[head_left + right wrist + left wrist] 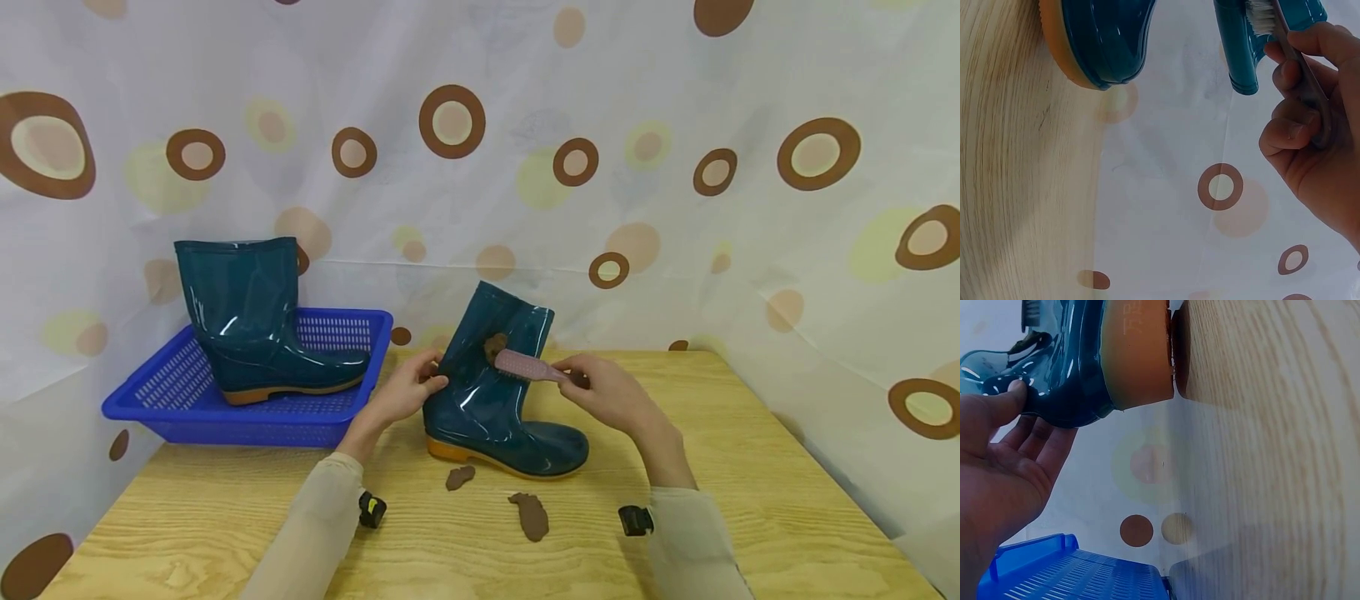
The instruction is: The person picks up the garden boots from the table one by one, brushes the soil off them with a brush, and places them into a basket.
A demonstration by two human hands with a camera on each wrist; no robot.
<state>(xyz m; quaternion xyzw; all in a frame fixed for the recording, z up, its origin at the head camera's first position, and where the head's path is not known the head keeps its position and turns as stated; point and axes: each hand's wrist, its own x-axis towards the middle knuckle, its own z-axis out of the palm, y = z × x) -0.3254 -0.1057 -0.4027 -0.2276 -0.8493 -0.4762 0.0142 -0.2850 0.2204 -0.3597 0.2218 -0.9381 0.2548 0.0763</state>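
Note:
A dark green rubber boot [480,408] with an orange sole leans a little to the right in the middle of the table. My left hand [408,387] grips the back of its shaft, thumb on the near side and fingers behind, as the left wrist view shows the hand [1016,450] above the heel [1138,356]. In my right hand [611,392] is the handle of a pinkish scrub brush [525,365]. Its white bristles [1261,17] face the boot shaft, and the brush head overlaps a brown mud patch [494,345] there.
Left of the boot, a blue plastic basket [247,433] holds a second green rubber boot [247,308], upright. Two flat brown pieces, a small one [460,477] and a larger one [531,517], lie on the wooden table [750,500] in front. A spotted curtain [510,208] hangs behind.

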